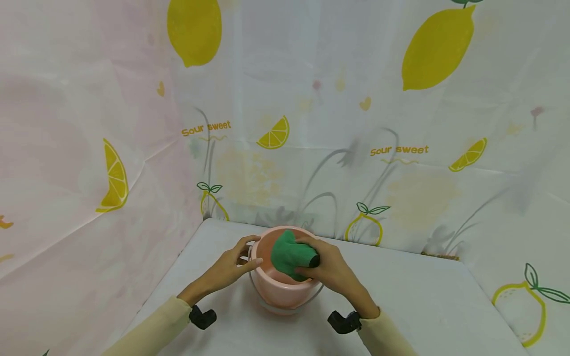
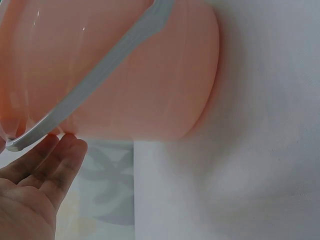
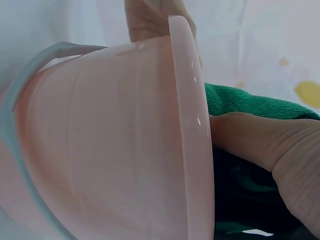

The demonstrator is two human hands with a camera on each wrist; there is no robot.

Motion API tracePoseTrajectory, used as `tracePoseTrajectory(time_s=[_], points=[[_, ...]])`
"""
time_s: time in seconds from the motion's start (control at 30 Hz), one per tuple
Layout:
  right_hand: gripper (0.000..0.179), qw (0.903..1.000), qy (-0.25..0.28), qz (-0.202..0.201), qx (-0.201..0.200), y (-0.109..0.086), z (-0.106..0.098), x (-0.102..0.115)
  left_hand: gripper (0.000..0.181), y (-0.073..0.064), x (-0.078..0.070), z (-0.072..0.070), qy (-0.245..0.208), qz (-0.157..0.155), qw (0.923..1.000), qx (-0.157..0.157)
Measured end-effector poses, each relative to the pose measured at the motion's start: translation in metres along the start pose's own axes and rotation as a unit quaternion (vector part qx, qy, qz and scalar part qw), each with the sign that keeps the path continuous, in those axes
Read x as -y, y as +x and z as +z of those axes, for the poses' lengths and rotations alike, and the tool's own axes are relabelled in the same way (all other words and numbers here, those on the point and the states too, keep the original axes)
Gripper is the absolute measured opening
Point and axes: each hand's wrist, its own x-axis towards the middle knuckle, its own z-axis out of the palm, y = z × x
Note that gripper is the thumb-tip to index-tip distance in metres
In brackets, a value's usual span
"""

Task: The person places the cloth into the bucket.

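A pink bucket (image 1: 285, 291) with a grey handle (image 2: 90, 92) stands upright on the white table. My right hand (image 1: 327, 264) holds a green fuzzy cloth (image 1: 287, 254), bunched up over the bucket's mouth, thumb on the near side and fingers over the top. A dark patch shows at the cloth's right end. Seen from the right wrist, the cloth (image 3: 240, 102) is partly hidden behind the rim (image 3: 192, 135) and my thumb. My left hand (image 1: 227, 267) rests against the bucket's left side, thumb near the rim. Its fingers (image 2: 62, 162) are fairly straight, tips touching the outer wall.
The white table top (image 1: 401, 306) reaches to the sheets behind and at the left. These hanging sheets (image 1: 311, 99) carry lemon prints. A black strap mount sits on each wrist, the left mount (image 1: 202, 317) and the right mount (image 1: 344, 322).
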Motion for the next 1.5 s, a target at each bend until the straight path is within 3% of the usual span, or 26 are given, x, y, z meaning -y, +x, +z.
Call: tracePoseTrajectory(time_s=[0.5,1.17,1.5], points=[[0.059,0.9985,-0.022,-0.042,0.028,0.006,0.011,-0.003,0.06,-0.001,-0.001,0.0,0.003,0.0,1.0,-0.003],[0.046,0.9955,-0.062,-0.047,0.054,0.01,0.019,-0.001,0.059,0.0,0.0,-0.001,0.002,-0.006,1.0,0.001],[0.034,0.9984,-0.006,-0.029,0.048,0.008,0.018,0.0,0.059,-0.001,-0.001,-0.004,0.025,-0.006,0.9997,0.003]])
